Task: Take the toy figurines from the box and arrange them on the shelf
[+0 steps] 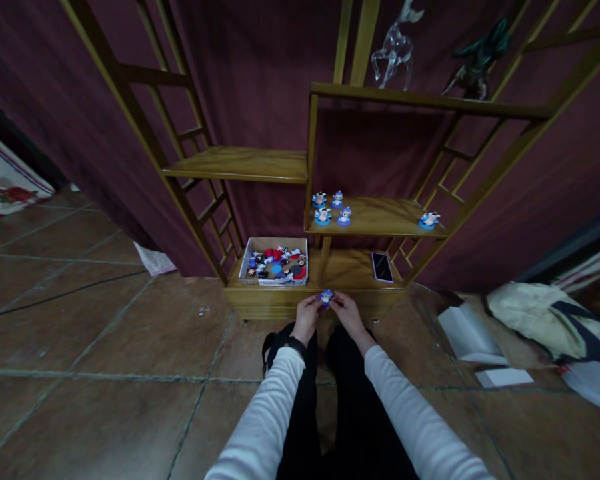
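Between my two hands, in front of the low cabinet, is a small purple-and-white figurine point(326, 297). My left hand point(307, 316) pinches it from the left, and the fingers of my right hand point(348, 314) grip its right side. Just beyond, on the cabinet top, stands an open white box point(300, 280) holding a jumble of small figurines point(276, 263) in red, blue, black and white. On the shelf point(375, 217) above, purple figurines point(345, 216) and blue-based figurines point(323, 216) are grouped at the left end. Another blue-based figurine point(429, 221) sits at the right end.
A phone point(382, 267) lies on the cabinet top at right. Higher up are a clear glass deer point(394, 50) and a dark statuette point(477, 63). An upper-left shelf point(240, 163) juts out. White cartons point(473, 337) and a cream bag point(540, 317) lie on the floor at right.
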### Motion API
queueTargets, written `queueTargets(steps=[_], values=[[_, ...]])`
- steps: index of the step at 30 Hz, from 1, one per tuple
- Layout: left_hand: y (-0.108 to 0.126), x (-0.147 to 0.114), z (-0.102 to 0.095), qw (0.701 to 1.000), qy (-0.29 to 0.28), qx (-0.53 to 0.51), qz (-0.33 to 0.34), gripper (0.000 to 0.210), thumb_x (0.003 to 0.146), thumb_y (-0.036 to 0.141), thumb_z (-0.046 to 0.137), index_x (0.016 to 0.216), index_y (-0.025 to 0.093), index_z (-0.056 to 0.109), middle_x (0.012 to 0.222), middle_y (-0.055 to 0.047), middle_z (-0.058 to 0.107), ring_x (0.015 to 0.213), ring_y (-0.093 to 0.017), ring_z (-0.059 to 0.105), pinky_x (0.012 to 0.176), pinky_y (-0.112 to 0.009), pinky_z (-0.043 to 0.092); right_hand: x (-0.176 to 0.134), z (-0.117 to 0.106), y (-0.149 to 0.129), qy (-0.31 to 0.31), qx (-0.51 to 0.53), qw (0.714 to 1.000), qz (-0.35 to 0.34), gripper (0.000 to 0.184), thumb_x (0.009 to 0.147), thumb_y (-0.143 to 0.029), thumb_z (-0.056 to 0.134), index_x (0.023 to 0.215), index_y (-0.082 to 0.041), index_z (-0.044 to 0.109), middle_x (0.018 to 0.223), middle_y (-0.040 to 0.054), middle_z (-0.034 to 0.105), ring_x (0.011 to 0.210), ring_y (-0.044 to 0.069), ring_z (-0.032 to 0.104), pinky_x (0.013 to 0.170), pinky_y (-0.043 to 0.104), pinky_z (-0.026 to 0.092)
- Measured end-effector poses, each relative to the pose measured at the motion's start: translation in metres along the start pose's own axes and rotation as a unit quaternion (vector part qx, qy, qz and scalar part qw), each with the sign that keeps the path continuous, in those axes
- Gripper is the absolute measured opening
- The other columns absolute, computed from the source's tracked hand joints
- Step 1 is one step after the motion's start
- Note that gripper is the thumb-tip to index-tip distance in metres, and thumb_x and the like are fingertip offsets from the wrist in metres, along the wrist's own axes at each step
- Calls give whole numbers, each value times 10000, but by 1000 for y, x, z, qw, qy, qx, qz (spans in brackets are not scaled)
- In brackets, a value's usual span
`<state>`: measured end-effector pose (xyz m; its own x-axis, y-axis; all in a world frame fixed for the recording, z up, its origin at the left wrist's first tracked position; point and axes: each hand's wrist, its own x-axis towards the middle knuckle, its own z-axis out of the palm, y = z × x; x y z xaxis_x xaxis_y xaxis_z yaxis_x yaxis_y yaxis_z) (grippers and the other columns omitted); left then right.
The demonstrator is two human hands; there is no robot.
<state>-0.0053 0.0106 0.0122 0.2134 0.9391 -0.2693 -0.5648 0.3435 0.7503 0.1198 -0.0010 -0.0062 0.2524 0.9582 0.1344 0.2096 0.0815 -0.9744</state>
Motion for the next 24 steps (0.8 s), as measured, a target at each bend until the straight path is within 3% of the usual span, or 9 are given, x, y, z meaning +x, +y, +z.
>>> queueTargets(steps=[5,10,24], values=[[1,-1,-1,1000,4,-15,-14,197,632,144,704,819,104,660,756,-79,685,733,-170,645,712,-299,513,-2,2,-2,55,38,998,22,221,674,-284,589,868,-207,661,918,40,664,856,192,598,846,356,450],[2,-1,-3,999,8,-22,-37,204,655,109,690,853,104,639,754,-77,681,700,-156,643,724,-306,518,-2,3,-9,15,95,994,48,219,669,-296,600,859,-209,664,888,33,681,846,194,607,835,349,454],[2,3,-2,997,25,-11,-75,146,721,24,609,850,92,609,740,-84,681,658,-140,650,768,-321,533,-1,3,-16,11,165,982,88,259,568,-282,661,806,-181,669,811,16,680,785,168,589,787,302,438]])
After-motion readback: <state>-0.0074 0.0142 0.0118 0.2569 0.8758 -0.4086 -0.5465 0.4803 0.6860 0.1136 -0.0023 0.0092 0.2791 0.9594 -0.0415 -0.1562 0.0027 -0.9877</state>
